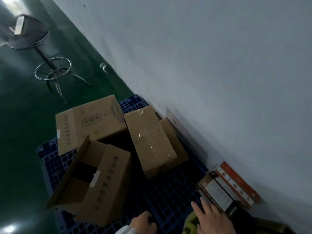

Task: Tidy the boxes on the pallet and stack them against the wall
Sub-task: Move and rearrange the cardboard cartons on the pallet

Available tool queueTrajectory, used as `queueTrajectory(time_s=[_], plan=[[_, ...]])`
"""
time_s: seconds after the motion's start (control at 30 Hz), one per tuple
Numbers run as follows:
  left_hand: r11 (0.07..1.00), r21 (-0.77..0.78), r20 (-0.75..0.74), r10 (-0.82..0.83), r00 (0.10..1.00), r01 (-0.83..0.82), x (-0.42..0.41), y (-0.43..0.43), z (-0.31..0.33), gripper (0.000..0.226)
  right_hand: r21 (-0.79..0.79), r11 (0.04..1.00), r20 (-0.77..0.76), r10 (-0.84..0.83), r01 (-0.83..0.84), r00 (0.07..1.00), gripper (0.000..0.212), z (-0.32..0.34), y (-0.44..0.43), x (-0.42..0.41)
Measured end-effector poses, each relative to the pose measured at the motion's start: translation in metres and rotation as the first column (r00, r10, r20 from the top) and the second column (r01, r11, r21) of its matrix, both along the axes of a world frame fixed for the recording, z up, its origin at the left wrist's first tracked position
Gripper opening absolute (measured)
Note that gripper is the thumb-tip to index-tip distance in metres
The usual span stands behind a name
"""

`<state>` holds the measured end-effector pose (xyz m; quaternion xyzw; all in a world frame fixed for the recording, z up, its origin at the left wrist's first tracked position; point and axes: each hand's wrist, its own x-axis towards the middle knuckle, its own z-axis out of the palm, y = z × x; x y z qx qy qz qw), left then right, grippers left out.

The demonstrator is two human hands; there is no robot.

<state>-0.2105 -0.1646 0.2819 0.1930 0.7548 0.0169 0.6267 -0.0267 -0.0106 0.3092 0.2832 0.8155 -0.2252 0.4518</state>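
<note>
Your pallet [170,196]: dark blue, grid pattern. Your cardboard boxes [94,181]: plain brown, dark printed lettering on sides. Flat packs [236,183] by your wall: red-orange and white. Wall [219,65]: pale grey. Floor [20,132]: glossy green. Stool [28,32]: black seat, chrome ring.

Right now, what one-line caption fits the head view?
Two bare hands, left and right, hover empty over a blue pallet of scattered cardboard boxes beside a white wall.
</note>
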Motion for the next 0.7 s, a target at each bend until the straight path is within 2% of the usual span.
queueTrajectory(time_s=[0.07, 0.13, 0.2, 0.27, 0.33, 0.43, 0.53, 0.63, 0.7], plan=[[1.000, 0.003, -0.051, 0.025, 0.998, -0.025, -0.026, 0.030, -0.007, 0.010, 0.004, 1.000, 0.006, 0.015, -0.015, 1.000, 0.064, -0.022, 0.034, -0.027], [1.000, 0.001, -0.045, 0.024, 0.999, -0.024, -0.043, 0.058, -0.021, 0.027, 0.004, 1.000, 0.012, 0.005, -0.005, 1.000, 0.066, -0.048, 0.067, -0.056], [1.000, 0.000, -0.139, -0.006, 0.990, 0.006, -0.056, 0.079, -0.022, 0.043, 0.058, 0.998, 0.015, 0.022, -0.023, 1.000, 0.066, -0.054, 0.083, -0.084], [0.999, -0.015, -0.234, -0.034, 0.972, 0.031, -0.066, 0.110, -0.047, 0.051, 0.118, 0.992, 0.013, 0.047, -0.048, 0.999, 0.067, -0.079, 0.105, -0.112], [0.999, 0.033, -0.279, -0.012, 0.960, 0.023, -0.074, 0.133, -0.052, 0.056, 0.185, 0.980, -0.022, 0.077, -0.071, 0.997, 0.069, -0.094, 0.119, -0.138], [0.996, 0.093, -0.308, 0.018, 0.951, 0.011, -0.089, 0.159, -0.062, 0.048, 0.209, 0.972, -0.026, 0.113, -0.105, 0.993, 0.070, -0.113, 0.132, -0.167], [0.996, 0.079, -0.334, -0.018, 0.942, 0.047, -0.114, 0.173, -0.084, 0.038, 0.189, 0.978, 0.016, 0.090, -0.092, 0.996, 0.069, -0.136, 0.146, -0.195], [0.998, 0.064, -0.426, 0.046, 0.903, -0.021, -0.137, 0.185, -0.116, 0.041, 0.205, 0.979, -0.003, 0.015, -0.014, 1.000, 0.070, -0.160, 0.153, -0.217], [0.987, 0.021, -0.474, 0.149, 0.868, -0.158, -0.150, 0.194, -0.132, 0.060, 0.218, 0.973, -0.080, -0.067, 0.083, 0.995, 0.077, -0.168, 0.163, -0.226]])
